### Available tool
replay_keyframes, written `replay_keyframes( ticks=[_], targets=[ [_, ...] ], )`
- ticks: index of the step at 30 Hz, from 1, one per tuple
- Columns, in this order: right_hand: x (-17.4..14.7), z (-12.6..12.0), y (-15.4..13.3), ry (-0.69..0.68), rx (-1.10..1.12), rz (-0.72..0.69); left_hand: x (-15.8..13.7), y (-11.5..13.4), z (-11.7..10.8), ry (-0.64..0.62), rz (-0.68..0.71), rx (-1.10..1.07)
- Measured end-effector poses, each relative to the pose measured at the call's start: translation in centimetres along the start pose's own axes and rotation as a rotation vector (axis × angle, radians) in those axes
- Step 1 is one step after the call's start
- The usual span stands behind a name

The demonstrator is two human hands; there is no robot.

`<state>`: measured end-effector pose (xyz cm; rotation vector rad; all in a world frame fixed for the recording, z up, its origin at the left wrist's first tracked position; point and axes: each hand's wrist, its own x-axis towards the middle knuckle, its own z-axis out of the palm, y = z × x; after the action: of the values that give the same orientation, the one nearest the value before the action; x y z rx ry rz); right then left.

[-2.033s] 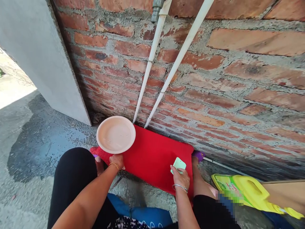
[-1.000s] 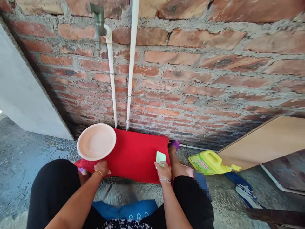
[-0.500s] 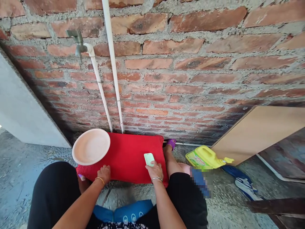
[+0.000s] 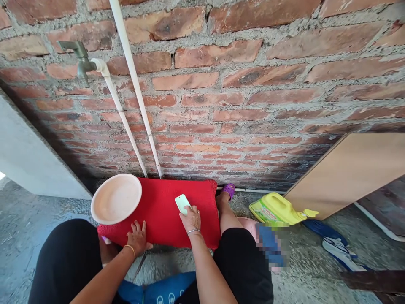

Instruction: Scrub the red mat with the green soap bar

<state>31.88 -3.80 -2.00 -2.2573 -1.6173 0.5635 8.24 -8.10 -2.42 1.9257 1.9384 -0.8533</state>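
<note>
A red cloth (image 4: 158, 200) with a textured border lies spread over a low flat support between my legs. My left hand (image 4: 137, 238) rests on its near edge, fingers spread and pressing the fabric. In my right hand (image 4: 191, 219) is a pale green scrub brush (image 4: 182, 203), flat-backed with a small hole at the far end. It lies against the cloth right of the middle; its underside is hidden. At the cloth's left end stands a pale pink basin (image 4: 116, 198), with no contents that I can make out.
A tap (image 4: 80, 59) and white pipes (image 4: 136, 84) run along the brick wall ahead. To the right are a yellow detergent jug (image 4: 280, 209), a leaning brown board (image 4: 351, 169) and blue-white slippers (image 4: 340, 251). A grey slab (image 4: 34, 147) leans at the left.
My right hand has moved left across the cloth with the brush. My left hand has opened from closed fingers to a spread hold. The view has shifted slightly.
</note>
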Motion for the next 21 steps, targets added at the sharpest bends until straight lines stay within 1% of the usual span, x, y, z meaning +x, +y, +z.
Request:
replay_keyframes(
  ticks=[3, 8, 10, 11, 12, 13, 16, 18, 19, 20, 21],
  targets=[
    [0.4, -0.3, 1.4, 0.001, -0.004, 0.116, 0.1, 0.1, 0.6, 0.052, -0.005, 0.048],
    [0.6, -2.4, 6.3, 0.167, 0.064, 0.424, 0.1, 0.7, 1.1, 0.13, -0.002, 0.132],
    [0.6, -2.9, 7.5, 0.204, 0.084, 0.494, 0.2, 0.9, 1.3, 0.146, -0.004, 0.142],
    [0.6, -3.0, 7.6, 0.217, 0.091, 0.495, 0.3, 1.0, 1.4, 0.151, -0.007, 0.146],
    [0.6, -2.8, 7.4, 0.226, 0.099, 0.469, 0.3, 1.0, 1.4, 0.156, -0.009, 0.152],
    [0.5, -2.5, 6.9, 0.229, 0.108, 0.414, 0.4, 1.1, 1.5, 0.159, -0.011, 0.162],
    [0.4, -0.9, 4.0, 0.169, 0.103, 0.134, 0.3, 1.1, 1.4, 0.161, -0.005, 0.188],
    [0.3, 0.1, 2.2, 0.102, 0.076, -0.001, 0.3, 1.0, 1.3, 0.154, 0.003, 0.193],
    [0.4, 0.5, 1.6, 0.082, 0.066, -0.032, 0.3, 0.9, 1.3, 0.151, 0.008, 0.191],
    [0.4, 0.7, 1.4, 0.073, 0.06, -0.034, 0.3, 0.8, 1.3, 0.148, 0.013, 0.186],
    [0.6, 0.8, 1.4, 0.076, 0.06, -0.006, 0.4, 0.7, 1.3, 0.146, 0.018, 0.177]
  ],
)
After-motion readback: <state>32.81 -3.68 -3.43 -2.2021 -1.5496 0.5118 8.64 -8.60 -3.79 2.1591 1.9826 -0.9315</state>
